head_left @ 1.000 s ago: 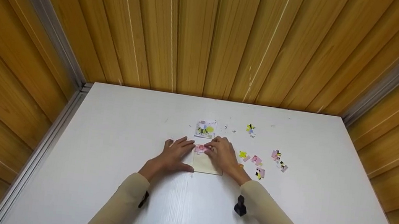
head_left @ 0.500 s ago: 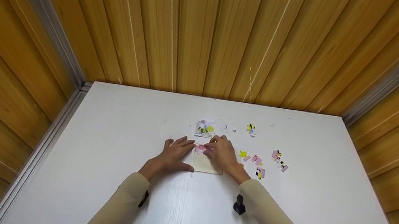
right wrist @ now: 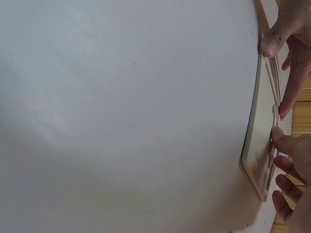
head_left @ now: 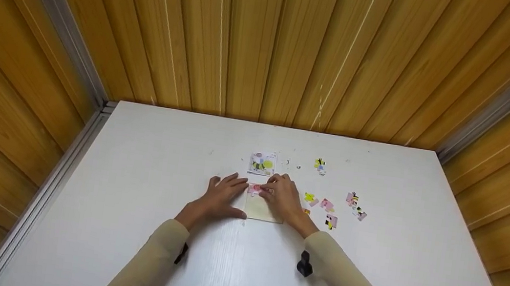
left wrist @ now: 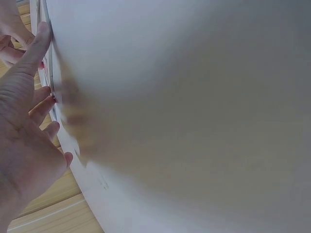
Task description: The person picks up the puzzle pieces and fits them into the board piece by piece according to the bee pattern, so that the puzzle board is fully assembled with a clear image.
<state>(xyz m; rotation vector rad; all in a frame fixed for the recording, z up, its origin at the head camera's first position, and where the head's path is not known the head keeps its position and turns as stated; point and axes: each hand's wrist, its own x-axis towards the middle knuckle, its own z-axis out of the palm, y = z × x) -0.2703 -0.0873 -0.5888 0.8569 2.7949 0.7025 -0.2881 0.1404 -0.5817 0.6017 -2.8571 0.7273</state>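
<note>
A shallow wooden puzzle tray (head_left: 263,211) lies flat on the white table, its lower part bare. Pink puzzle pieces (head_left: 253,190) occupy its upper left corner. Along the tray's left side my left hand (head_left: 222,195) rests with fingers spread, the index fingertip by the top corner and the thumb by the bottom one. My right hand (head_left: 285,197) reaches over the right side and pinches a small puzzle piece between thumb and index finger at the top row. Most of that piece is hidden by the fingers. In the right wrist view, the right thumb (right wrist: 278,133) sits low over the tray.
A square picture card (head_left: 262,164) showing a bee lies just beyond the tray. Several loose puzzle pieces are scattered to the right, among them a pink one (head_left: 327,204) and a yellow-and-black one (head_left: 320,164). Wood-patterned panels (head_left: 267,46) stand behind the table.
Both hands keep nearly the same place at the tray; the right hand's fingers shift only slightly at the top row. The head view has tilted a little.
</note>
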